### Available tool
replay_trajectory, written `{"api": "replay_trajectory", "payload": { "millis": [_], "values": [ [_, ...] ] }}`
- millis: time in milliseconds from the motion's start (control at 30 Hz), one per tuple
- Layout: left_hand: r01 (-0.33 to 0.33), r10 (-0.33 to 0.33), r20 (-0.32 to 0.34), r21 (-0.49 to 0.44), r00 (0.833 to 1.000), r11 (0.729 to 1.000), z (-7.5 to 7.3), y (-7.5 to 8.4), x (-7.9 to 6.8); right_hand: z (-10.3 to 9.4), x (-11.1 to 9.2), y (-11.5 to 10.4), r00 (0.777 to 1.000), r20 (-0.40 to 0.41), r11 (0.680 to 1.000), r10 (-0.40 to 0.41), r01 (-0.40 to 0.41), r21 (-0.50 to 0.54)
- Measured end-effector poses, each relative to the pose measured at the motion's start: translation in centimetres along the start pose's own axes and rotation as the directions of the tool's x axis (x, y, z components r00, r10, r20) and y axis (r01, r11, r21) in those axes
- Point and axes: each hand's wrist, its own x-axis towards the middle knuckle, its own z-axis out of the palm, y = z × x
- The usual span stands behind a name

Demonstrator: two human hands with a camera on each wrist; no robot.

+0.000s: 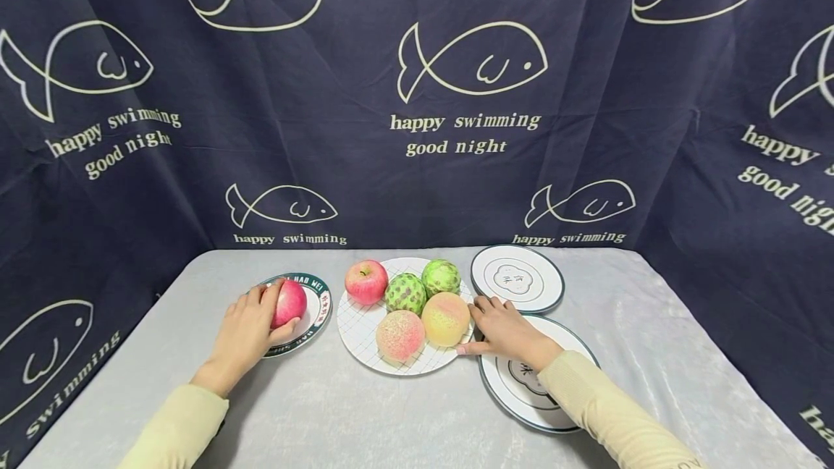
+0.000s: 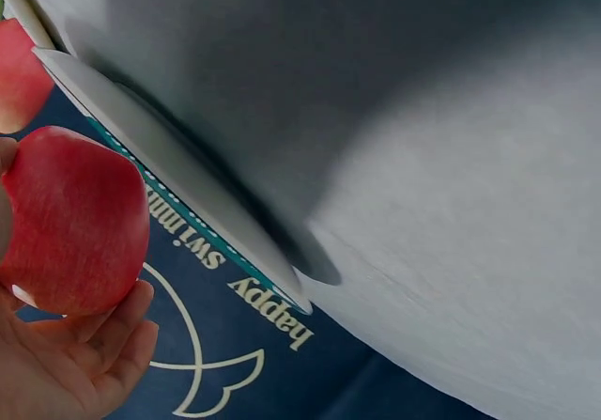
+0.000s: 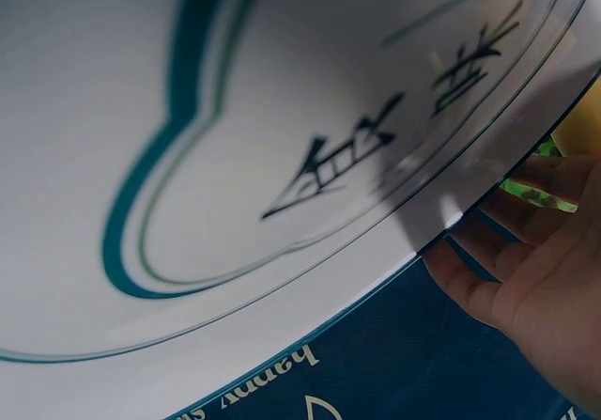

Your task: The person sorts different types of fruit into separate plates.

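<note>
My left hand (image 1: 237, 331) grips a red apple (image 1: 291, 304) over a small plate (image 1: 316, 318) with a lettered dark green rim. In the left wrist view the apple (image 2: 75, 223) sits between thumb and fingers, overlapping the plate's edge. Fingers spread and empty, my right hand (image 1: 511, 335) reaches across a green-rimmed white plate (image 1: 583, 344). Its fingertips are at the right edge of the central checked plate (image 1: 357, 342), beside a yellow-orange peach (image 1: 446, 319). A pinkish peach (image 1: 400, 337), another apple (image 1: 366, 282) and two mottled green fruits (image 1: 405, 293) share that plate.
Another white plate (image 1: 547, 277) with a dark rim lies at the back right, close to the one under my right forearm. A pale grey cloth (image 1: 313, 418) covers the table. Dark blue fish-print curtains (image 1: 469, 187) enclose its back and sides.
</note>
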Motion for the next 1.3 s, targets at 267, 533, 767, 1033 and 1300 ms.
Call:
{"api": "replay_trajectory", "payload": {
  "millis": [267, 533, 767, 1033, 1300],
  "values": [
    [0.013, -0.012, -0.018, 0.03, 1.0, 0.999, -0.1, -1.2, -0.5, 0.1, 0.0, -0.1, 1.0, 0.016, 1.0, 0.007, -0.007, 0.001],
    [0.053, -0.053, -0.002, 0.042, 0.999, 0.998, -0.2, -2.4, -0.6, 0.2, 0.1, 0.0, 1.0, 0.011, 1.0, 0.006, -0.006, -0.007],
    [0.075, -0.075, 0.006, 0.066, 0.997, 0.995, -0.4, -3.0, -0.9, 0.2, 0.1, -0.1, 1.0, 0.008, 1.0, 0.006, -0.006, -0.009],
    [0.075, -0.075, -0.004, 0.083, 0.997, 0.994, -0.2, -3.4, -1.1, 0.2, 0.1, -0.1, 1.0, 0.019, 1.0, 0.012, -0.012, -0.006],
    [0.07, -0.072, 0.011, 0.091, 0.997, 0.993, -0.2, -3.4, -1.3, 0.2, 0.1, -0.1, 1.0, 0.016, 1.0, 0.006, -0.006, -0.008]
  ]
}}
